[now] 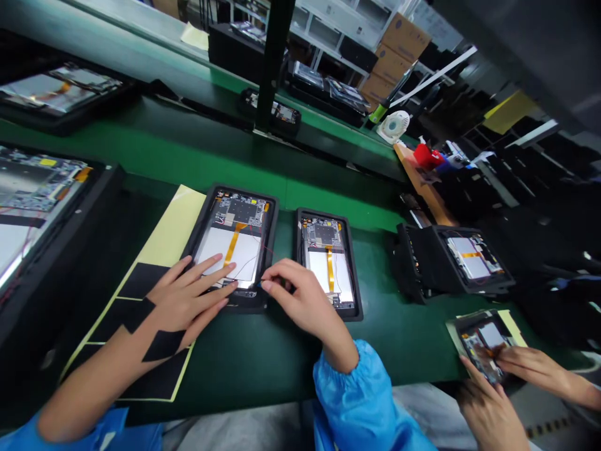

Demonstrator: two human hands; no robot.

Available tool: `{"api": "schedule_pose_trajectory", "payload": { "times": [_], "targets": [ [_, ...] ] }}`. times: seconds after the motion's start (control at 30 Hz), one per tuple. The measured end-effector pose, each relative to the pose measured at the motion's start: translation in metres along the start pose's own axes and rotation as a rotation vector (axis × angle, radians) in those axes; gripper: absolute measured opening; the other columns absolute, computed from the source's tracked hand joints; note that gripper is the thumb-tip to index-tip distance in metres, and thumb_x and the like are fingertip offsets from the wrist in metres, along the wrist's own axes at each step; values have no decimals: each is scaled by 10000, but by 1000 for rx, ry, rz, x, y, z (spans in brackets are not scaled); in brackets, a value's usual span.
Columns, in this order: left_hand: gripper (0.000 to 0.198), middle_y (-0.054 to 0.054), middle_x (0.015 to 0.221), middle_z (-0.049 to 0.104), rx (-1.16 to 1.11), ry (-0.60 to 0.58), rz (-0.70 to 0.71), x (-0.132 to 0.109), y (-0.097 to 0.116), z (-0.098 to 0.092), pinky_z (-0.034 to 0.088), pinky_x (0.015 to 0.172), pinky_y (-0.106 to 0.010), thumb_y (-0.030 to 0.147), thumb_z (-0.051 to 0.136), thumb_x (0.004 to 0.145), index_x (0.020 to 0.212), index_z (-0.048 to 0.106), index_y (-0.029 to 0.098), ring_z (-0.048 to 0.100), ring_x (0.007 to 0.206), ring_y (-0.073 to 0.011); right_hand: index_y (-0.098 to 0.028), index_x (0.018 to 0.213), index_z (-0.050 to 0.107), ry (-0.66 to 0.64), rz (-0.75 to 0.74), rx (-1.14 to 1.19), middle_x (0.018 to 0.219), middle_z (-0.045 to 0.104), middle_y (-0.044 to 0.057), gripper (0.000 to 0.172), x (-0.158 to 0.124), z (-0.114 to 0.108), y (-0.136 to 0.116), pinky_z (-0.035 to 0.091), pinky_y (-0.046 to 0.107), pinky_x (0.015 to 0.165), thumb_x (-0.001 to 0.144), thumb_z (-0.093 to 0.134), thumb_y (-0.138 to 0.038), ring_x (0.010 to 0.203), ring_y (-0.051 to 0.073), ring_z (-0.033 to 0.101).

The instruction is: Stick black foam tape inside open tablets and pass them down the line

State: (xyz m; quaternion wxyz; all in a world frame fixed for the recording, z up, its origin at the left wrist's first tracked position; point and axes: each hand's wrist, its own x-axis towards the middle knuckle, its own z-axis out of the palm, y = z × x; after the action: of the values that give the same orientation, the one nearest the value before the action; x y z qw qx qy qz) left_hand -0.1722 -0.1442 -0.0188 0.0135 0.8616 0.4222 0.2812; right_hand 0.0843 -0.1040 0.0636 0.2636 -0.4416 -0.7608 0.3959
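An opened tablet (232, 241) in a black tray lies on the green bench in front of me, its circuit board and orange flex cable showing. My left hand (190, 299) rests flat on the tablet's near left corner, fingers stretched out. A black rectangular patch sticks to my left forearm (162, 343). My right hand (300, 297) is pinched at the tablet's near right corner; what the fingertips hold is too small to make out. A second opened tablet (328, 257) lies just right of my right hand.
A yellow backing sheet (171, 235) with black patches lies at the left. More trays with opened devices (462, 260) sit left, right and across the conveyor. Another person's hands (507, 382) work on a tablet at the lower right. A black post (275, 62) stands behind.
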Motion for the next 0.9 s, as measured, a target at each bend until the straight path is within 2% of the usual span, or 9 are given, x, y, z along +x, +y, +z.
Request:
{"api": "schedule_pose_trajectory", "payload": {
  "times": [0.1, 0.23, 0.43, 0.63, 0.7, 0.8, 0.9],
  "targets": [
    [332, -40, 1511, 610, 26, 20, 28, -1, -5, -4, 322, 1225, -518, 224, 473, 1058, 1283, 707, 291, 508, 1459, -288, -186, 971, 754, -68, -32, -158, 951, 731, 43, 90, 4, 18, 1, 513, 285, 808, 980, 684, -130, 902, 179, 680],
    [320, -50, 1516, 604, -28, 73, 2, -1, -4, -2, 375, 1197, -495, 201, 502, 1037, 1265, 712, 277, 506, 1459, -287, -196, 1013, 787, -66, -56, -284, 1012, 773, 60, 100, 9, 37, 5, 528, 316, 877, 987, 693, -175, 961, 206, 710],
    [351, -35, 1420, 679, -102, 105, -46, -7, -6, 2, 416, 1166, -461, 184, 475, 1027, 1295, 687, 267, 562, 1390, -257, -192, 941, 799, 19, -30, -287, 933, 784, 37, 69, 9, 44, 4, 522, 315, 837, 958, 734, -180, 902, 198, 706],
    [362, -17, 1430, 673, -109, 83, -81, -9, -8, 0, 415, 1161, -477, 211, 467, 1032, 1313, 680, 291, 556, 1389, -272, -211, 954, 794, 36, -12, -370, 951, 747, 46, 107, 5, 49, -4, 513, 343, 807, 989, 693, -223, 905, 212, 640],
    [376, -13, 1446, 662, -108, 89, -86, -8, -8, -1, 417, 1159, -493, 205, 471, 1031, 1332, 670, 310, 556, 1388, -279, -211, 993, 789, 64, -24, -426, 1055, 718, 79, 101, 3, 50, -7, 521, 383, 862, 985, 689, -227, 1008, 249, 614],
    [398, -12, 1473, 639, -115, 80, -96, -9, -7, -2, 431, 1156, -530, 198, 494, 1027, 1356, 660, 349, 564, 1379, -302, -214, 1168, 743, 116, -47, -480, 1302, 641, 129, 202, 0, 53, -9, 472, 495, 1071, 977, 677, -210, 1305, 321, 505],
    [407, -30, 1470, 637, -113, 62, -107, -10, -7, -4, 447, 1150, -578, 206, 513, 1021, 1364, 663, 364, 572, 1364, -331, -251, 1148, 733, 107, -69, -475, 1337, 625, 117, 177, -1, 55, -5, 392, 564, 1176, 1000, 646, -207, 1430, 325, 418]
  ]
}}
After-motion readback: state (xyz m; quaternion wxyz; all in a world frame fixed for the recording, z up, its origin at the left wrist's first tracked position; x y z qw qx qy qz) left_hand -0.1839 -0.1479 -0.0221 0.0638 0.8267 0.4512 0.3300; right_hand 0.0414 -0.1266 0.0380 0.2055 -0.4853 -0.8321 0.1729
